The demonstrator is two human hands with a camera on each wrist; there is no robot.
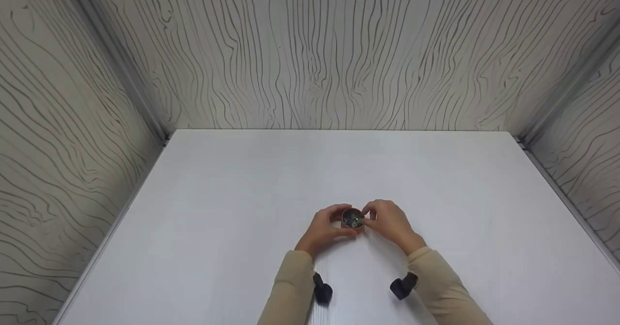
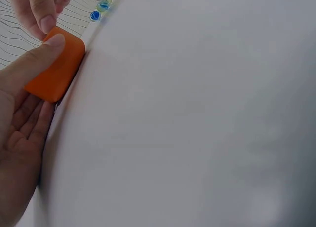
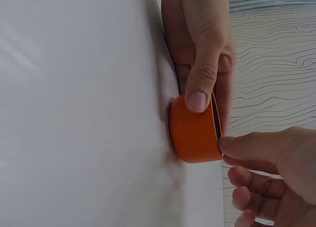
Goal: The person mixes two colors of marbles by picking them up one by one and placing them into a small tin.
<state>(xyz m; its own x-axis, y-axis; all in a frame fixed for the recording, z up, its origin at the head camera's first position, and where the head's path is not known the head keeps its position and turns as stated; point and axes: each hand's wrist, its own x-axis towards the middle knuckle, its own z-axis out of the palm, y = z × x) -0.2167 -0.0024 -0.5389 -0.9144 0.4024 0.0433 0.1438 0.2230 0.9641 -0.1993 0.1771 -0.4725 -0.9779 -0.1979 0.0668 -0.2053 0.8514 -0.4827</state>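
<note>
A small orange cup with a dark inside stands on the white table, its mouth upward. Glass marbles show inside it in the head view. My left hand grips the cup from the left, thumb on the near side and fingers behind it. On the other side, my right hand has its thumb and index finger brought together right at the rim, the other fingers loosely bent in the right wrist view. I cannot tell whether those two fingertips pinch the rim or a marble.
Several blue and green glass marbles lie on the table beyond the cup in the left wrist view. The white table is bordered by wood-grain patterned panels at the back and both sides. Dark wrist cameras hang at both sleeves.
</note>
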